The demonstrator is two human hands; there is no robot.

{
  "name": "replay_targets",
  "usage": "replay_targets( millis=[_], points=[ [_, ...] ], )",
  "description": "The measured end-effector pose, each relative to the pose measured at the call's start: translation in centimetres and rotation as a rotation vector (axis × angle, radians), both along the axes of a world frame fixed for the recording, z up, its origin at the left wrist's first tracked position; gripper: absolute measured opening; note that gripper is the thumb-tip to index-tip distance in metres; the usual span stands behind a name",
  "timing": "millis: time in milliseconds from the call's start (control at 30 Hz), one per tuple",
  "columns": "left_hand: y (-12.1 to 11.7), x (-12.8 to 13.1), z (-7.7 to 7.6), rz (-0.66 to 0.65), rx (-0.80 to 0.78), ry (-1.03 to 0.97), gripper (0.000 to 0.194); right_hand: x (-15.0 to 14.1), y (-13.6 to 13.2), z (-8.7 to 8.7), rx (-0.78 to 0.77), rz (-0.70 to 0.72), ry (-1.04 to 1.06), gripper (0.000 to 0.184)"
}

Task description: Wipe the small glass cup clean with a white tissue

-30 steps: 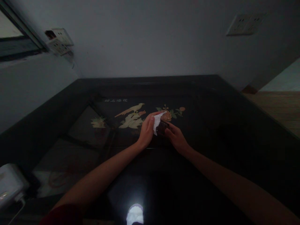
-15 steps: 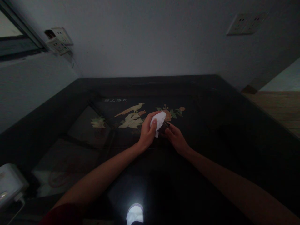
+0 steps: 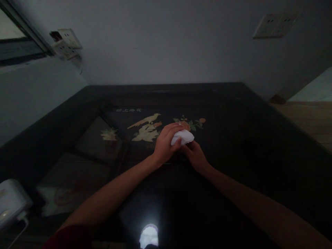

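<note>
My left hand (image 3: 166, 142) is closed around a crumpled white tissue (image 3: 184, 137), its fingers over the top and the thumb along the near side. Close against the tissue's lower right side is my right hand (image 3: 195, 154), its fingers bent in under it. A small dark object showed in those fingers a moment ago; the tissue and the left hand now cover it. Both hands are above the middle of a glossy black table (image 3: 212, 193). Beyond them the tabletop carries a picture of a pale bird (image 3: 146, 119) and flowers (image 3: 200, 122).
A white device with a cable (image 3: 12, 200) stands at the table's left edge. Wall sockets are at the upper left (image 3: 66, 45) and upper right (image 3: 275, 26). A pale wall (image 3: 166, 52) rises behind the table. A bright light reflection lies near the front.
My left hand has brought the tissue rightward and over the small dark object in my right hand, hiding it. The right hand has stayed nearly in place.
</note>
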State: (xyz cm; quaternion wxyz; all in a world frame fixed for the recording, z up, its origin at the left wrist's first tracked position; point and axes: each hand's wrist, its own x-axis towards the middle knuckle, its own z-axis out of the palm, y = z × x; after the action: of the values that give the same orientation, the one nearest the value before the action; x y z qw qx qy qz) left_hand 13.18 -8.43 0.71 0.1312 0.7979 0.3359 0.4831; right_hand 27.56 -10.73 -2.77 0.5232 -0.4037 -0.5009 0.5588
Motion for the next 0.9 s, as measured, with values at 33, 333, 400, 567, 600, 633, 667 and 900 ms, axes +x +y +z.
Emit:
replay_targets(
  millis=[33, 333, 400, 567, 600, 633, 667, 900],
  points=[
    [0.1, -0.1, 0.0, -0.009, 0.022, 0.02, 0.03, 0.0, 0.0, 0.1, -0.001, 0.0, -0.009, 0.039],
    [-0.2, 0.3, 0.7, 0.001, -0.185, -0.131, 0.032, 0.1, 0.0, 0.2, -0.017, 0.015, 0.048, 0.042],
    [-0.1, 0.4, 0.6, -0.012, -0.294, -0.236, 0.034, 0.2, 0.1, -0.1, -0.028, 0.029, 0.079, 0.045],
    [0.8, 0.5, -0.5, 0.02, -0.638, -0.535, 0.042, 0.3, 0.3, -0.8, -0.014, 0.065, 0.118, 0.048],
    [1.0, 0.6, -0.7, 0.029, -0.699, -0.581, 0.043, 0.3, 0.3, -0.9, -0.008, 0.073, 0.128, 0.049],
    [1.3, 0.7, -0.9, 0.034, -0.756, -0.625, 0.043, 0.3, 0.3, -1.0, 0.0, 0.075, 0.139, 0.049],
    [1.5, 0.8, -1.1, 0.035, -0.805, -0.67, 0.043, 0.3, 0.4, -1.1, 0.009, 0.076, 0.147, 0.049],
    [1.3, 1.0, -0.9, 0.052, -0.836, -0.721, 0.036, 0.4, 0.2, -0.6, 0.072, 0.064, 0.015, 0.05]
  ],
)
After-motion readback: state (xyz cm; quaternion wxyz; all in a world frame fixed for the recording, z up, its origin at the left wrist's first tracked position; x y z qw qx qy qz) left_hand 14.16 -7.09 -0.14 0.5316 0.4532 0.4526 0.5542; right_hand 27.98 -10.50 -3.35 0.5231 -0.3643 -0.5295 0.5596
